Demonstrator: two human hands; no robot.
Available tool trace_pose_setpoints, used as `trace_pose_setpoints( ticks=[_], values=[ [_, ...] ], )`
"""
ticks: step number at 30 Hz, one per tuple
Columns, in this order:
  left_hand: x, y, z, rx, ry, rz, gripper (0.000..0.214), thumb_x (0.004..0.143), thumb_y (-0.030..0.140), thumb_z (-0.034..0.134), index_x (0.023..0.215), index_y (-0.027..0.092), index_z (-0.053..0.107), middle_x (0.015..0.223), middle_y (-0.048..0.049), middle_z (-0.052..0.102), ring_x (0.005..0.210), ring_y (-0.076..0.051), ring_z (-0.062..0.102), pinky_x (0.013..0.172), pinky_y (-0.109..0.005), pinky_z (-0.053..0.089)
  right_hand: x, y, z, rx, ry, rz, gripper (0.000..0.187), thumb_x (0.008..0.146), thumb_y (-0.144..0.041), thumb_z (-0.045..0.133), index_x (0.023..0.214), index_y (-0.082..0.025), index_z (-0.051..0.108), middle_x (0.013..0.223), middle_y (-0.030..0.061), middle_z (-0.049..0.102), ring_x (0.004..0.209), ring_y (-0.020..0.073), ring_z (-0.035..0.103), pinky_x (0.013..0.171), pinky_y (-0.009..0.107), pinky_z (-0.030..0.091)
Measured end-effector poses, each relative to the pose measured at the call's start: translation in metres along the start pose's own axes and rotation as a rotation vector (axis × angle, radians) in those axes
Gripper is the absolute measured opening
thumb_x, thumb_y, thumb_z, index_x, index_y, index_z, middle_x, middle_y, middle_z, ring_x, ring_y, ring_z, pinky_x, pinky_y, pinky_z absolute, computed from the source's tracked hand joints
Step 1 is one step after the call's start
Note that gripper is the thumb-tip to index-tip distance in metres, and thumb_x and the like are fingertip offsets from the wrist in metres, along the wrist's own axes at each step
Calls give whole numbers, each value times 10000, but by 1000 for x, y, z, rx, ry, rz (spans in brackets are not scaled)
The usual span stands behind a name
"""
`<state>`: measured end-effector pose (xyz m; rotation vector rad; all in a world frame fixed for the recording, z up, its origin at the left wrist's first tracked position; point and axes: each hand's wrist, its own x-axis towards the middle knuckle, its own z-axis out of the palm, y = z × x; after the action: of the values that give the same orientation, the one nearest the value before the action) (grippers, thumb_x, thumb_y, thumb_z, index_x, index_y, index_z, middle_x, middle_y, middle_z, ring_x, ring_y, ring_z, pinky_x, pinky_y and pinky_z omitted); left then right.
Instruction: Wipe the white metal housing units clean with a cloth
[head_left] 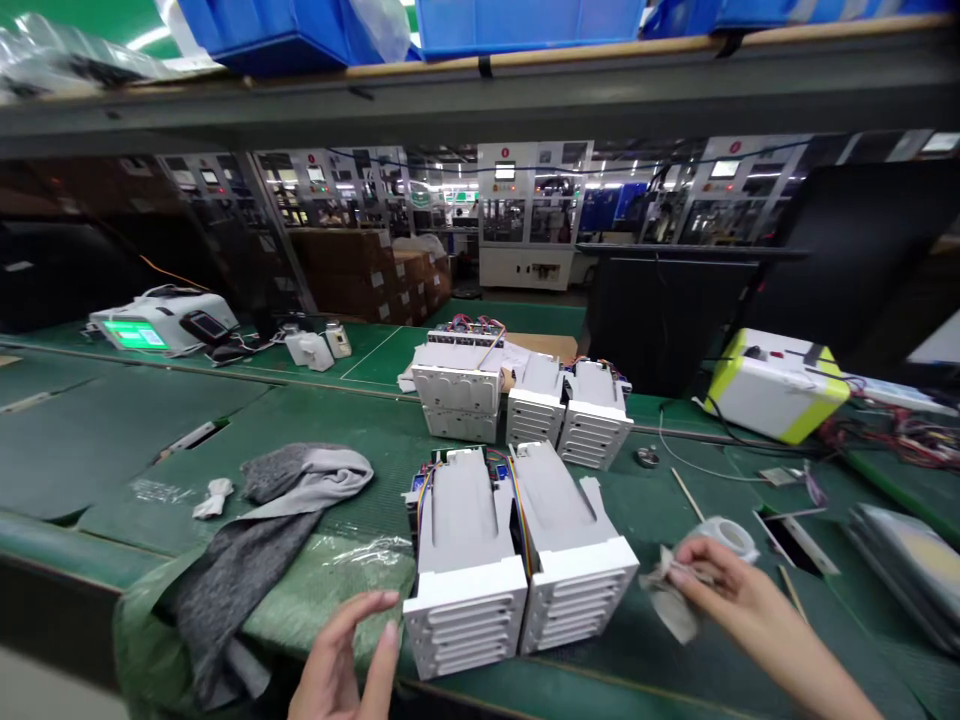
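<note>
My right hand pinches a small crumpled greyish-white rag above the bench, right of two white slatted modules. Just beyond those fingers lies a roll of white tape. Thumb and fingers apart, my left hand holds nothing and is close to the left module. The right module stands against it; both have louvred white fronts, grey tops and coloured wires at the back. A grey cloth garment and a crumpled white scrap lie to the left.
More white modules stand farther back on the green bench. A white device with a lit green screen sits back left, a yellow-edged white box back right. Plastic-wrapped flat items lie far right. Blue bins rest on the overhead shelf.
</note>
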<state>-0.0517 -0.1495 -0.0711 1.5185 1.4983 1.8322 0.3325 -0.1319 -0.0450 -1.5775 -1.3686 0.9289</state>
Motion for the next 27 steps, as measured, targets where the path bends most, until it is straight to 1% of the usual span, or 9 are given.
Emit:
trace_pose_setpoints(
  ticks=[5,9,12,15,18,21,23,25,27],
  values=[
    [12,34,26,-81,17,189,283,837,61,589,1058,230,640,991,1,669,978,-118,629,927,-169,497,2,-56,30,-341,426,-221,317,836,-445,629,1086,-252,658,965,35,765,852,218,738,744,287,598],
    [13,38,36,-54,-19,184,240,861,70,562,1034,218,639,1006,-12,659,1041,-120,603,965,-174,461,-12,-77,86,-523,274,-831,296,891,-144,544,1149,-237,657,1130,7,732,1061,183,692,977,308,531],
    [15,35,38,-19,-25,147,184,892,109,544,1010,214,638,994,-17,676,1073,-129,601,979,-192,451,-21,-70,97,-576,171,-1048,438,844,18,481,1221,-162,614,1218,41,691,1190,172,616,1128,383,378],
    [17,33,36,-16,-32,129,153,916,142,526,988,216,640,931,-10,703,1051,-139,615,975,-227,460,-21,-46,70,-588,232,-933,405,874,-31,489,1230,-174,619,1233,45,680,1182,193,620,1097,391,412],
    [19,33,37,-49,-11,97,141,932,189,517,960,216,653,881,-9,718,1029,-155,626,961,-254,467,-17,-23,29,-601,332,-527,260,909,-248,541,1100,-220,715,1053,11,754,976,198,720,793,206,584],
    [18,29,38,-161,65,-8,158,930,290,539,941,203,670,818,-23,728,1017,-189,640,948,-289,477,-12,-26,11,-565,498,-240,293,907,-384,543,1041,-220,746,895,3,780,770,175,756,597,138,572],
    [16,25,39,-279,107,-103,202,908,360,575,956,191,675,807,-37,740,992,-206,659,933,-303,494,-10,-43,22,-562,607,-253,307,902,-399,555,1069,-212,733,875,6,781,724,169,755,547,133,563],
    [14,21,38,-380,139,-176,237,883,393,612,974,182,673,844,-48,753,961,-204,678,905,-290,517,-11,-63,48,-578,622,-402,276,898,-358,579,1072,-201,723,871,13,781,711,174,755,534,141,570],
    [13,19,36,-423,161,-208,249,867,400,639,973,178,674,885,-53,758,936,-189,689,873,-255,532,-14,-79,78,-572,505,-669,224,910,-230,550,1060,-181,710,1010,33,764,907,194,741,820,222,582]
  ],
)
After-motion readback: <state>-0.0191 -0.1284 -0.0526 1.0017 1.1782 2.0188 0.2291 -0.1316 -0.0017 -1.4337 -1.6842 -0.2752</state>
